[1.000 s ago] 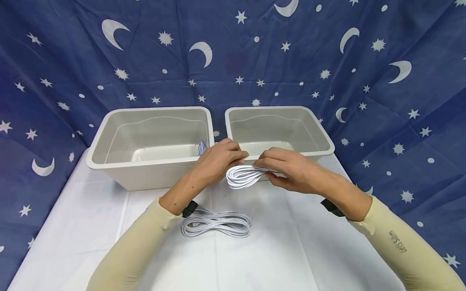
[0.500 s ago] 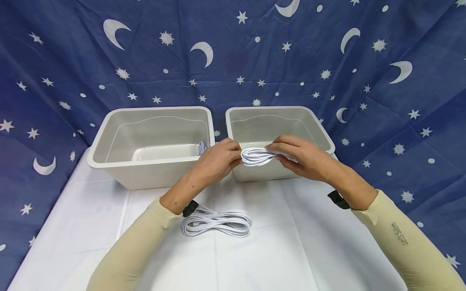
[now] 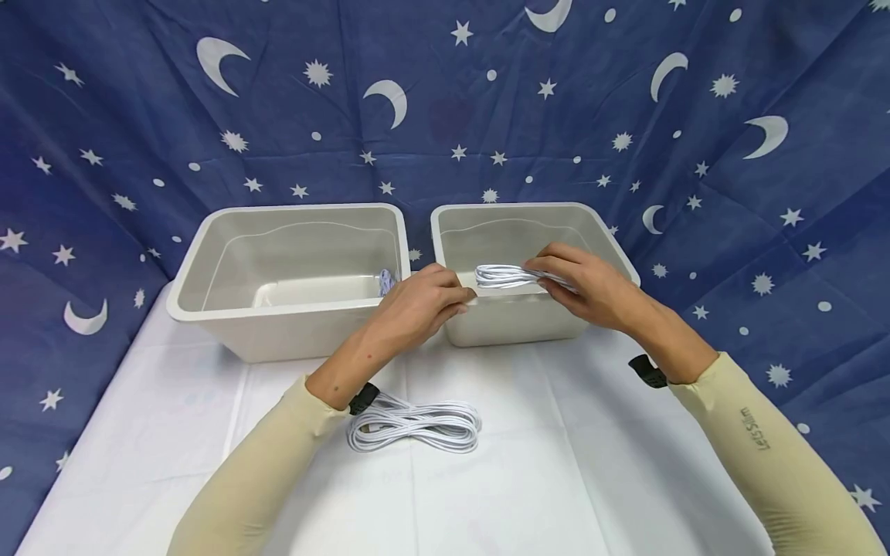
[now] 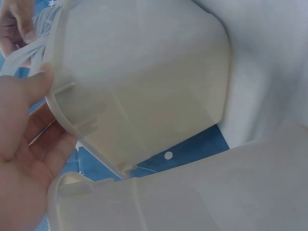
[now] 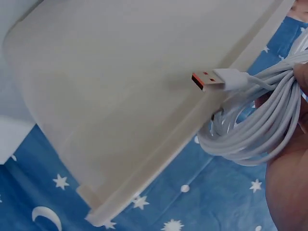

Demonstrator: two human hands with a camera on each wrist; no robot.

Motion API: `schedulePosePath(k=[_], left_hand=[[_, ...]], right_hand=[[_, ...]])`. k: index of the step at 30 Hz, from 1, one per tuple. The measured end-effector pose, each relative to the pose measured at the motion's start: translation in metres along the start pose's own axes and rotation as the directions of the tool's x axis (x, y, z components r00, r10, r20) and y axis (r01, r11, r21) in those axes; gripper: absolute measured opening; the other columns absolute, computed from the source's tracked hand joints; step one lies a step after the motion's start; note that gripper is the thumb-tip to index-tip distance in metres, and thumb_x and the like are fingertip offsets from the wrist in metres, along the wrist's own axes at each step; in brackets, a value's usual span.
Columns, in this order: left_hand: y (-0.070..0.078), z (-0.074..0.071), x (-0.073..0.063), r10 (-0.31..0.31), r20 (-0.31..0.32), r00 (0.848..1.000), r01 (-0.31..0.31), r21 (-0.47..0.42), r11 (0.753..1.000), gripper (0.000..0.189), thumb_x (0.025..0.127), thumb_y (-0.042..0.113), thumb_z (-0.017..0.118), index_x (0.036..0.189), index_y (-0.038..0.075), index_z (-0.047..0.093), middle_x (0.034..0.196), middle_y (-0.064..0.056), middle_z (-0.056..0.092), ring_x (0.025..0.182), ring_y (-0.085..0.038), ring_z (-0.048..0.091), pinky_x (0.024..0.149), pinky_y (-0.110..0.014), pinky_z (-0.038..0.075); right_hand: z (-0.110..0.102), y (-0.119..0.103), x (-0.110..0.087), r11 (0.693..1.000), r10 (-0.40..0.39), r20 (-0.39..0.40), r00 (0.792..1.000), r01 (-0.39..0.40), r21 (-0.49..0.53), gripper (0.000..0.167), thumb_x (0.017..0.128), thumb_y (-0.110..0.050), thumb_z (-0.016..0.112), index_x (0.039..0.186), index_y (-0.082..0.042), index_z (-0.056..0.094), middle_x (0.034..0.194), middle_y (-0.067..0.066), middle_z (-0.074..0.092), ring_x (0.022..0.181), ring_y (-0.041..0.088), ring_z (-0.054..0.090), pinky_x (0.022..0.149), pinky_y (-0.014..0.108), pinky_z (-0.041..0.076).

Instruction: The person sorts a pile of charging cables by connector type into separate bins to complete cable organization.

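My right hand (image 3: 584, 282) pinches a coiled white USB cable (image 3: 504, 276) above the front rim of the right bin (image 3: 514, 328). The right wrist view shows the cable's USB plug (image 5: 226, 79) sticking out from the loops. My left hand (image 3: 424, 301) grips the same bin's rim near its front left corner; in the left wrist view its thumb and fingers lie on the rim (image 4: 55, 110). A second coiled white cable (image 3: 445, 428) lies on the table, beside my left wrist.
The left bin (image 3: 278, 328) stands next to the right one, with a small bundle of bluish-white cable (image 3: 385, 283) at its right end. A white cloth (image 3: 514, 486) covers the table. Behind hangs a blue star-and-moon curtain (image 3: 445, 93).
My right hand has carried the coiled cable up, away and rightward, from in front of the right bin to over its rim. My left hand has stayed at the bin's corner.
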State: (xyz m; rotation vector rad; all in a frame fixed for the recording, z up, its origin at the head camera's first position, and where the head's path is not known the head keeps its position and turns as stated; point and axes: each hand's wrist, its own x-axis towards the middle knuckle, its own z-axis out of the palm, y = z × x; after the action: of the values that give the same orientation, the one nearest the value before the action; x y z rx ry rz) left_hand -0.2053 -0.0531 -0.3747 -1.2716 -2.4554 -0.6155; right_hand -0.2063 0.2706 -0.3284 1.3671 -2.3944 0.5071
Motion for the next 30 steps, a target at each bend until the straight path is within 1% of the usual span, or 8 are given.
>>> schedulePosePath(k=[3, 7, 10, 13, 15, 22, 27, 30], left_hand=[[0.0, 0.0, -0.001, -0.004, 0.01, 1.0, 0.004, -0.001, 1.0, 0.021, 0.106, 0.018, 0.068, 0.122, 0.016, 0.08, 0.109, 0.001, 0.073, 0.112, -0.02, 0.061, 0.092, -0.035, 0.055], [0.001, 0.0, -0.003, -0.016, 0.021, 1.0, 0.015, 0.002, 1.0, 0.022, 0.106, 0.019, 0.068, 0.124, 0.017, 0.08, 0.11, 0.0, 0.073, 0.112, -0.02, 0.061, 0.092, -0.035, 0.055], [0.001, 0.0, -0.003, -0.022, 0.024, 0.999, 0.022, 0.007, 1.0, 0.023, 0.106, 0.019, 0.068, 0.125, 0.017, 0.08, 0.11, 0.0, 0.073, 0.111, -0.02, 0.061, 0.09, -0.035, 0.055], [0.0, 0.0, -0.002, -0.017, 0.022, 1.0, 0.017, 0.008, 1.0, 0.022, 0.106, 0.019, 0.067, 0.125, 0.016, 0.079, 0.11, 0.001, 0.072, 0.112, -0.02, 0.061, 0.09, -0.034, 0.055], [0.0, 0.0, -0.001, -0.012, 0.02, 1.0, 0.012, 0.009, 1.0, 0.021, 0.106, 0.018, 0.067, 0.124, 0.016, 0.079, 0.11, 0.001, 0.072, 0.113, -0.02, 0.061, 0.091, -0.034, 0.055], [0.002, -0.001, 0.001, -0.011, 0.028, 1.0, 0.011, 0.01, 1.0, 0.022, 0.106, 0.019, 0.068, 0.124, 0.015, 0.08, 0.11, 0.0, 0.073, 0.114, -0.02, 0.061, 0.093, -0.035, 0.055], [0.001, -0.001, 0.003, -0.008, 0.022, 1.0, 0.008, 0.002, 1.0, 0.022, 0.106, 0.02, 0.067, 0.123, 0.014, 0.08, 0.11, 0.0, 0.072, 0.113, -0.02, 0.061, 0.092, -0.035, 0.055], [0.0, -0.001, -0.001, -0.017, 0.027, 0.999, 0.017, 0.007, 1.0, 0.022, 0.106, 0.021, 0.068, 0.124, 0.015, 0.08, 0.11, 0.0, 0.072, 0.114, -0.02, 0.061, 0.092, -0.035, 0.055]], right_hand=[[0.005, 0.004, -0.002, 1.0, 0.014, 0.0, 1.0, -0.014, 0.005, 0.043, 0.091, 0.012, 0.073, 0.13, -0.006, 0.07, 0.119, 0.007, 0.067, 0.1, 0.02, 0.063, 0.083, 0.032, 0.052], [0.012, 0.008, -0.003, 1.0, 0.013, 0.002, 1.0, -0.013, 0.01, 0.037, 0.091, 0.011, 0.074, 0.125, -0.005, 0.071, 0.118, 0.007, 0.068, 0.101, 0.02, 0.066, 0.083, 0.033, 0.054], [0.014, 0.01, -0.003, 0.999, 0.018, -0.008, 1.0, -0.018, 0.03, 0.033, 0.092, 0.011, 0.074, 0.121, -0.004, 0.072, 0.117, 0.008, 0.068, 0.102, 0.021, 0.067, 0.085, 0.028, 0.053], [0.014, 0.01, -0.001, 0.998, 0.031, -0.042, 0.999, -0.029, 0.05, 0.033, 0.09, 0.011, 0.075, 0.119, -0.004, 0.073, 0.115, 0.008, 0.069, 0.101, 0.021, 0.068, 0.089, 0.021, 0.051], [0.014, 0.009, 0.001, 0.998, 0.034, -0.065, 0.997, -0.03, 0.056, 0.032, 0.089, 0.01, 0.077, 0.117, -0.005, 0.074, 0.114, 0.007, 0.07, 0.1, 0.021, 0.069, 0.092, 0.019, 0.049], [0.019, -0.005, 0.004, 0.997, -0.011, -0.092, 0.996, 0.017, 0.069, 0.029, 0.086, 0.004, 0.081, 0.113, -0.007, 0.075, 0.109, 0.003, 0.071, 0.101, 0.02, 0.069, 0.092, 0.022, 0.053], [0.023, -0.018, 0.007, 0.994, -0.021, -0.086, 0.996, 0.029, 0.102, 0.026, 0.088, -0.001, 0.082, 0.113, -0.006, 0.075, 0.107, 0.003, 0.071, 0.097, 0.018, 0.07, 0.09, 0.022, 0.053], [0.031, -0.026, 0.009, 0.991, -0.028, -0.084, 0.996, 0.039, 0.125, 0.024, 0.089, -0.004, 0.082, 0.112, -0.006, 0.076, 0.106, 0.004, 0.071, 0.094, 0.017, 0.069, 0.086, 0.023, 0.053]])
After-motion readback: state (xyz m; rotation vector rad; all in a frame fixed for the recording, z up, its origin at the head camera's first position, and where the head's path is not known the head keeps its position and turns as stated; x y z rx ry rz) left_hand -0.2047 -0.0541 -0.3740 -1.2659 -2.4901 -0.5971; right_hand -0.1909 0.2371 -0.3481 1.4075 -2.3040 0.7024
